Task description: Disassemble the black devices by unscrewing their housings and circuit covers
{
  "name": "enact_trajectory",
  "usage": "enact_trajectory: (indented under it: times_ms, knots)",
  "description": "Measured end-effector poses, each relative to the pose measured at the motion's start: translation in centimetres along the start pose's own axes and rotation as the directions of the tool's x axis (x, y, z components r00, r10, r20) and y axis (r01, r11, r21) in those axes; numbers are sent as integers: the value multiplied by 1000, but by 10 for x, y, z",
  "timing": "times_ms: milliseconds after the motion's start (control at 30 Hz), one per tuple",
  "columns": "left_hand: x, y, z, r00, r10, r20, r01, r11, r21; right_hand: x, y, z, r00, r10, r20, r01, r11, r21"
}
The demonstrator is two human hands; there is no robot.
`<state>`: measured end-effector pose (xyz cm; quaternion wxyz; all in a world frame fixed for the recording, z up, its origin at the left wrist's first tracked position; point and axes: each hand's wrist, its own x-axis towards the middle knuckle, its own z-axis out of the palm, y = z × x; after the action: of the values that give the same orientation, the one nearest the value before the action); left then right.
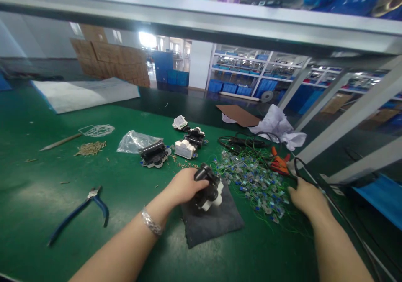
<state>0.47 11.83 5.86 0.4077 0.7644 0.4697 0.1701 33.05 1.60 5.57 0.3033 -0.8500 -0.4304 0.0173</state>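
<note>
Left hand (pixel 187 185) pinches a black housing (pixel 210 192); right hand (pixel 309 198) extends forward, grip unclear.

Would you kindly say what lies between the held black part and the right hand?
The head view shows some dark cloth, then a pile of small wired parts.

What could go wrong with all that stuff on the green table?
The black-and-white part might slip, since only the left hand holds it.

The right hand could snag the tangled green-wired pieces close beside it and drag some along.

The tiny brass-coloured bits lie loose near the left hand, so a bump could scatter them.
</note>
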Motion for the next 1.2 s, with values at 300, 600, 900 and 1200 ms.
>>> enact_trajectory:
  times_ms: [300, 600, 900, 1200]
  knots:
    - [0, -34, 35, 995, 17, -100, -77, 767, -637, -92, -133, 80, 726, -446, 523, -111, 674, 730]
    - [1, -42, 39, 997, 3, -73, -59, 632, -773, -87, -131, 94, 698, -439, 566, -355, 475, 805]
    - [4, -45, 30, 997, -76, -14, 26, 504, -863, -73, -117, 89, 678, -415, 606, -389, 498, 775]
    - [4, -48, 15, 986, -164, -16, 47, 373, -927, -69, -118, 75, 643, -422, 640, -322, 609, 725]
